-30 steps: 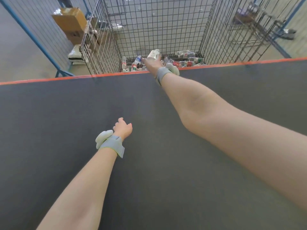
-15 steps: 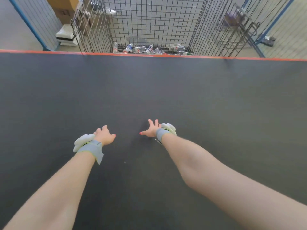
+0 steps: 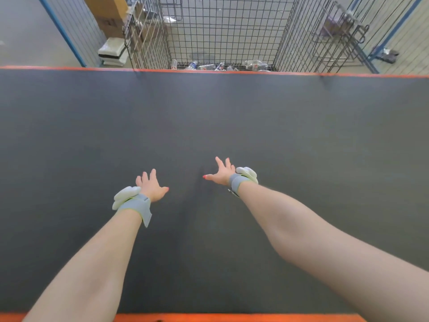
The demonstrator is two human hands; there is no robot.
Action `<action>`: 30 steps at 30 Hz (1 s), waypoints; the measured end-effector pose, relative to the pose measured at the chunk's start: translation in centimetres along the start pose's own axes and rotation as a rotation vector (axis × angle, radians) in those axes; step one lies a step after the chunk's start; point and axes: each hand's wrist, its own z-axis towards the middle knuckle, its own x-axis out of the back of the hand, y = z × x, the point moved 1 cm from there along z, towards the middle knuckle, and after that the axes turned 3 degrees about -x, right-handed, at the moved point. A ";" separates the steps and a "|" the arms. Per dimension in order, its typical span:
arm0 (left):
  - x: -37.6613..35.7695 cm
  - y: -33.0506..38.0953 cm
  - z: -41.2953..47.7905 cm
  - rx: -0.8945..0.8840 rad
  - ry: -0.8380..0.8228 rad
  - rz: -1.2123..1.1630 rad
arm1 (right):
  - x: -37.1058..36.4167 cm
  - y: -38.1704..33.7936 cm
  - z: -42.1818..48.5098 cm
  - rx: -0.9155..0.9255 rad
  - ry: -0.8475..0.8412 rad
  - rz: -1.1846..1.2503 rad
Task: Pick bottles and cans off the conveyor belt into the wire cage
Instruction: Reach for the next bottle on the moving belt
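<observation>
Sorting partly done, nothing within reach

Several bottles (image 3: 220, 65) lie at the bottom of the wire cage (image 3: 222, 31), just past the far edge of the conveyor belt (image 3: 301, 147). No bottle or can shows on the visible belt. The left hand (image 3: 152, 188) and right hand (image 3: 221, 173) hover over it, fingers (image 3: 219, 162) spread and holding nothing, well apart from the caged bottles.

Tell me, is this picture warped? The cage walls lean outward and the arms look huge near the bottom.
Head view: yes, the wide-angle lens splays the wire cage walls and swells the forearms near the bottom edge; the head view's light is soft, with a faint shadow on the conveyor belt by the right hand; the head view's bottles look small and slightly blurred.
</observation>
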 end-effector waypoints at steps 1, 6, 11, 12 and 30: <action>-0.5 -0.3 -0.5 0.001 -0.025 0.002 | -0.8 0.2 -0.4 -0.004 -0.015 -0.006; -2.8 -1.8 -1.7 0.002 -0.121 0.111 | -4.2 2.1 -2.1 -0.052 -0.083 -0.003; -1.1 -1.9 -2.2 -0.028 -0.085 -0.063 | -3.8 0.7 -3.5 -0.021 -0.069 0.061; -1.0 -2.2 -2.5 -0.028 -0.088 -0.073 | -3.7 0.3 -3.9 -0.010 -0.060 0.078; -0.2 -4.0 -2.3 -0.082 -0.029 0.109 | -3.2 -2.4 -6.1 -0.033 -0.020 0.032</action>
